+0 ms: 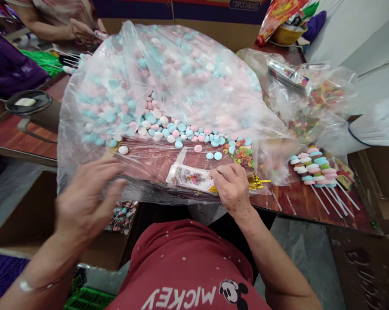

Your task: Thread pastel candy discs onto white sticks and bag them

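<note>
My left hand (84,200) is over the table's left front edge, blurred by motion, fingers stretched out and thumb apart, with nothing seen in it. My right hand (231,185) is closed in a pinch at the right end of a printed plastic bag (191,177), which lies flat, perhaps in a stack. Gold twist ties (258,183) stick out beside that hand. Behind it are small ring-shaped gummies (244,157) in green, orange and red. Pink, blue and white round candies (181,127) spill from a large clear plastic bag (207,77).
Several candy skewers (317,168) on white sticks lie at the right. A lidded mug (36,112) stands left. An open cardboard box (26,211) with wrapped sweets sits below the left edge. Another person's hands (84,32) work at the upper left. Bagged gummies (326,92) are at the right back.
</note>
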Available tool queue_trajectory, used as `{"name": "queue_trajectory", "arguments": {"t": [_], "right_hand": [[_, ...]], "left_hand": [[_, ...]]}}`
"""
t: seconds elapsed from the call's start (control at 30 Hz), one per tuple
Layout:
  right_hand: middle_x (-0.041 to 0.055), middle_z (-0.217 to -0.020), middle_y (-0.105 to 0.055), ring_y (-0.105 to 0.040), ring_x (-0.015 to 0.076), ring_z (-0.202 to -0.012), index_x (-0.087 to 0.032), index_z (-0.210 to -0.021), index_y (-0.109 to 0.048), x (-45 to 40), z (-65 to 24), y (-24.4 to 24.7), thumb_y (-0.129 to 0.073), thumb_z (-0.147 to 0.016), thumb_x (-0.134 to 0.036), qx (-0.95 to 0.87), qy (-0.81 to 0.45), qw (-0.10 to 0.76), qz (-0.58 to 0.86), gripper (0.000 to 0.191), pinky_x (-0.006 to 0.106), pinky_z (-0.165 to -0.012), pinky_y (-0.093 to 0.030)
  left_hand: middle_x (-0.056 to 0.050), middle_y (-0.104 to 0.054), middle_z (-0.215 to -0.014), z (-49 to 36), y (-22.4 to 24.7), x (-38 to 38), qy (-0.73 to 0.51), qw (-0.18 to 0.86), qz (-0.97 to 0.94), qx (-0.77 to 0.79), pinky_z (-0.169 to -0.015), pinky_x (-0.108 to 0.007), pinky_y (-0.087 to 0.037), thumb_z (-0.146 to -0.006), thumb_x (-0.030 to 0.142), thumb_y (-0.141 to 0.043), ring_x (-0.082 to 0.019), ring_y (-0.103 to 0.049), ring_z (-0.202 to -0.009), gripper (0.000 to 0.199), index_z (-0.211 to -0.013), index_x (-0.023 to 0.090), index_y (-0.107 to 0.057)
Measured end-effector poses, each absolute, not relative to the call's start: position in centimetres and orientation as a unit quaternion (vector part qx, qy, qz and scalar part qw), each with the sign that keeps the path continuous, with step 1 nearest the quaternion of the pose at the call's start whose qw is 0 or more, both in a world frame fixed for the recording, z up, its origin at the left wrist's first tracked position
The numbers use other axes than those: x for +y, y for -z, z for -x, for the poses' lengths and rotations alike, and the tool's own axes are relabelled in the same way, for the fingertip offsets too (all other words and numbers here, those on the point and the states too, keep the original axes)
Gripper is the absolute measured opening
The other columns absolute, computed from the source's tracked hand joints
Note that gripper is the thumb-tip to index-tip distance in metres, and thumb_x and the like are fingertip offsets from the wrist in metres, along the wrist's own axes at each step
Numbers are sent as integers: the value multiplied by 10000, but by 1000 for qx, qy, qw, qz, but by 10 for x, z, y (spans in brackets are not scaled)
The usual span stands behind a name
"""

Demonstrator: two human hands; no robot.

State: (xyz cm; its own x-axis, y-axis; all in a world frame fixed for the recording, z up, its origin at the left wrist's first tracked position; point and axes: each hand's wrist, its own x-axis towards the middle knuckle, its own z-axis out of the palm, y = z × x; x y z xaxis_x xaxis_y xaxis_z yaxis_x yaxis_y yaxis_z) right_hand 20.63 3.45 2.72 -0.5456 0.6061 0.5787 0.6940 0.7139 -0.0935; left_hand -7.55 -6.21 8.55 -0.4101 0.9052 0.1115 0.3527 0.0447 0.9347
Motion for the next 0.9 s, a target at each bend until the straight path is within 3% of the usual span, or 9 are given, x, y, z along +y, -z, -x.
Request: {"name": "queue_trajectory", "arguments": {"t": [0.07,0.13,0.2,0.3,0.4,0.5,0.57,0.8,0.9], "right_hand": [[45,-919,-692,-527,200,-888,-242,-1023,-679,27,-206,-31,-502,-963,-150,-872,68,347,338,208,361,-792,-385],[49,-944,-699,-553,206,-921,-252,-1059,-670,20,-207,-34,-514,-956,-154,-874,52,368,314,211,371,-816,-404],[48,-955,-698,-574,209,-933,-265,-1080,-661,15,-211,-35,-519,-951,-160,-872,32,382,304,219,379,-834,-427],[78,-1045,-674,-594,221,-968,-250,-1177,-613,9,-218,-37,-568,-921,-206,-836,-47,419,350,264,391,-856,-472],[95,-1100,-642,-613,205,-928,-206,-1243,-547,5,-225,-41,-642,-865,-295,-772,-211,420,428,399,348,-786,-517],[8,-841,-629,-579,131,-722,-199,-984,-619,2,-229,-43,-573,-907,-246,-760,-319,376,424,101,252,-659,-483],[-15,-736,-586,-535,113,-654,-195,-853,-608,0,-230,-42,-532,-932,-213,-772,-305,382,406,111,231,-613,-445],[-7,-631,-516,-476,134,-606,-205,-721,-527,-8,-227,-29,-441,-992,-241,-799,-150,429,394,286,263,-574,-383],[-7,-602,-489,-443,136,-585,-206,-691,-503,-10,-226,-27,-420,-1005,-244,-806,-103,438,385,327,272,-571,-356]], "left_hand": [[-49,-691,-1146,43,-82,-40,-417,206,-632,620,-1098,-438,-360,-751,377,-737,-288,-556,-1174,330,-1036,213,-701],[-107,-690,-1104,15,-79,-21,-338,215,-722,564,-1029,-457,-394,-763,363,-718,-309,-561,-1118,325,-1028,181,-672],[-79,-686,-891,-5,-74,-8,-280,264,-770,509,-873,-390,-449,-842,290,-615,-246,-588,-905,117,-870,182,-649],[7,-566,-666,-17,-70,2,-233,358,-767,478,-640,-264,-395,-885,235,-526,-146,-497,-655,180,-721,179,-572],[42,-492,-608,-20,-66,4,-210,435,-735,476,-550,-224,-316,-884,260,-527,-109,-427,-586,216,-687,174,-544],[39,-534,-633,-22,-63,3,-214,464,-713,480,-564,-213,-338,-855,246,-546,-112,-459,-614,160,-712,176,-561],[31,-564,-651,-23,-61,1,-224,465,-712,476,-578,-213,-361,-849,239,-552,-115,-484,-624,132,-734,178,-571],[21,-522,-584,-24,-43,-6,-274,369,-776,432,-545,-230,-332,-905,283,-494,-114,-437,-540,239,-701,192,-579],[29,-521,-568,-25,-39,-8,-279,405,-754,435,-533,-225,-351,-905,289,-494,-110,-442,-521,225,-725,195,-592]]}}
